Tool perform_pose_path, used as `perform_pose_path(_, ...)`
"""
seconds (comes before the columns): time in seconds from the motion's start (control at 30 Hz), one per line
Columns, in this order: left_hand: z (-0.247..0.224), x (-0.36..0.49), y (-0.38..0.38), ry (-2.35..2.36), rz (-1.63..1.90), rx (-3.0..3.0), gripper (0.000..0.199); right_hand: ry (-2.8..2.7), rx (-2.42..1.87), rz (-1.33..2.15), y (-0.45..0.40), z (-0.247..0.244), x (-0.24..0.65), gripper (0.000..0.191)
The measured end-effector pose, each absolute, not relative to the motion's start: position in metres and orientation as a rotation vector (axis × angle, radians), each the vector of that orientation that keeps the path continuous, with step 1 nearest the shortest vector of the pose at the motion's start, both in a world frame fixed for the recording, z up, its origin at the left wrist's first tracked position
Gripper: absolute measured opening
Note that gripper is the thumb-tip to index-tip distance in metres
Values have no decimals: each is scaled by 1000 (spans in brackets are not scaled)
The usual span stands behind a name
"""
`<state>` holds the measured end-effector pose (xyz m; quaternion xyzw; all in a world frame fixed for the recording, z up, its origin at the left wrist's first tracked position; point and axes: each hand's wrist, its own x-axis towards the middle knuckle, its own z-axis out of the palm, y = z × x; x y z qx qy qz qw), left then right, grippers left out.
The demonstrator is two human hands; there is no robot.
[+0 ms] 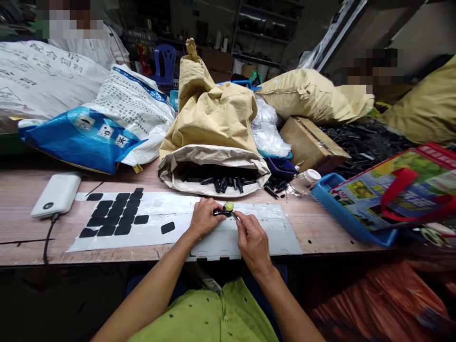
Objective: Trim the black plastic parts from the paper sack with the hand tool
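The left hand (pixel 204 216) pinched a small, black, tube-shaped piece (pixel 221 213) over a flat, grey board (pixel 285 237). The right hand (pixel 253 237) gripped a thin, silver stick (pixel 234 215) with a round, yellow-green end (pixel 229 206). This one seemed unfinished; more black pieces (pixel 223 183) in the tan cloth sack (pixel 217 118) maybe waited too.

Left, a white power bank (pixel 59 190) with a dark cable (pixel 46 240) lies on the wood-grain tabletop (pixel 19 194), a blue-and-white printed sack (pixel 107 123) behind it; right, a clear jar (pixel 302 184) with a white lid stands near a cardboard box (pixel 309 142), and a red-handled printed bag (pixel 427 173) partly covers a blue tray (pixel 377 237); rear, a blue chair (pixel 165 64)
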<state>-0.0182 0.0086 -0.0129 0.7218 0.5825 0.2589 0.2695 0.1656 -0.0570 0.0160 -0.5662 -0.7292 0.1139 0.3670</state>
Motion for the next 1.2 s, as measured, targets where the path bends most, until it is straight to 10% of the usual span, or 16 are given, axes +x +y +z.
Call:
perform_pose_path(0.87,-9,-21,9,1539,742,1986,13,-1880,-1836,-221,-23,-25,245,29)
perform_pose_path(1.2,-17,-13,-129,915,316,1873,33,-1915,-1897,-309,-22,-26,240,26)
